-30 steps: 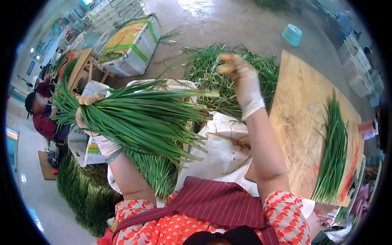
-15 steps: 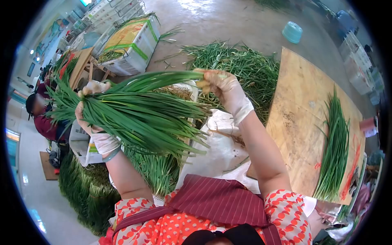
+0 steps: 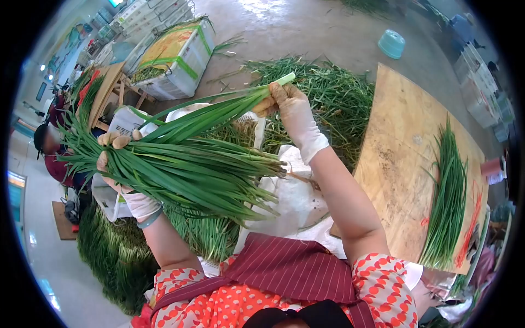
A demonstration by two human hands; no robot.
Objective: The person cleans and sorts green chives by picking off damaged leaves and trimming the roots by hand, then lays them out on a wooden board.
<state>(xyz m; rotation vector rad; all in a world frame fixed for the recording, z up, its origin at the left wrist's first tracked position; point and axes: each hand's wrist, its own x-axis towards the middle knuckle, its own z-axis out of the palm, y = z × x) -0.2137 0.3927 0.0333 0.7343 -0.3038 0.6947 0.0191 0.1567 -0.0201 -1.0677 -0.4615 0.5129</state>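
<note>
My gloved left hand (image 3: 116,141) is closed around the leafy part of a large bunch of garlic chives (image 3: 202,177), held out sideways with the stem ends to the right. In my gloved right hand (image 3: 292,109), the fingers pinch the pale stem ends of a smaller clump of garlic chives (image 3: 224,112). This clump stands apart at its stems, above the main bunch, while its leaves run back toward my left hand. Below the bunch lie more garlic chives (image 3: 208,235) and a white sheet (image 3: 298,205).
On my right is a wooden board (image 3: 394,136) with a neat chive bundle (image 3: 448,197) and red string (image 3: 473,224). A loose green heap (image 3: 333,93) lies ahead. A foam box (image 3: 186,71), a blue tub (image 3: 391,44) and stacked chives (image 3: 115,257) surround me. A person (image 3: 60,164) is at far left.
My right hand has moved slightly up and left, lifting the pinched stems so they angle upward and stand farther from the main bunch. My left hand keeps its hold, shifting little.
</note>
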